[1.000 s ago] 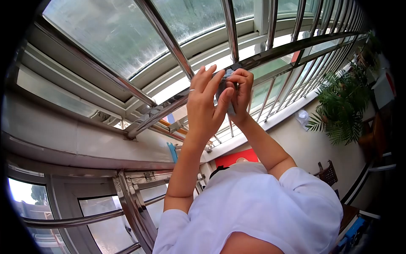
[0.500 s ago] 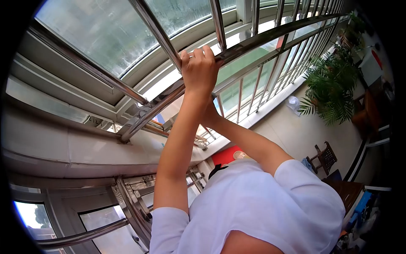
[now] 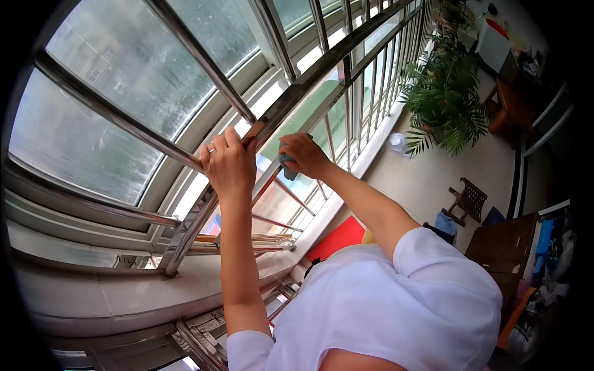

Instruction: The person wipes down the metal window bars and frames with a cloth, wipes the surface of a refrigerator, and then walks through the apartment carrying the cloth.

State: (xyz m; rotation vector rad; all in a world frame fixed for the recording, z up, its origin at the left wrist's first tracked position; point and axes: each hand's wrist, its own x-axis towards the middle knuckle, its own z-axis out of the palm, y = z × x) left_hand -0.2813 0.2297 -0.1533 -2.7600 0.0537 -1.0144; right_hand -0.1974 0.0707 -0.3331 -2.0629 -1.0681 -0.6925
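Note:
My left hand is wrapped over the shiny metal handrail, close to the foot of an upright bar. A ring shows on one of its fingers. Lower and to the right, my right hand grips a crumpled grey cloth beside a lower rail of the same railing. The cloth sticks out past the fingers; whether it touches the metal I cannot tell.
Behind the bars are window panes. A leafy potted plant, a small wooden stool and a crumpled clear plastic bag are on the tiled floor. A red mat lies below, and a dark wooden cabinet stands at right.
My left hand shows lower and further left on the handrail. My right hand, mostly hidden behind the left wrist before, is now apart from it with the grey cloth visible. The view has shifted.

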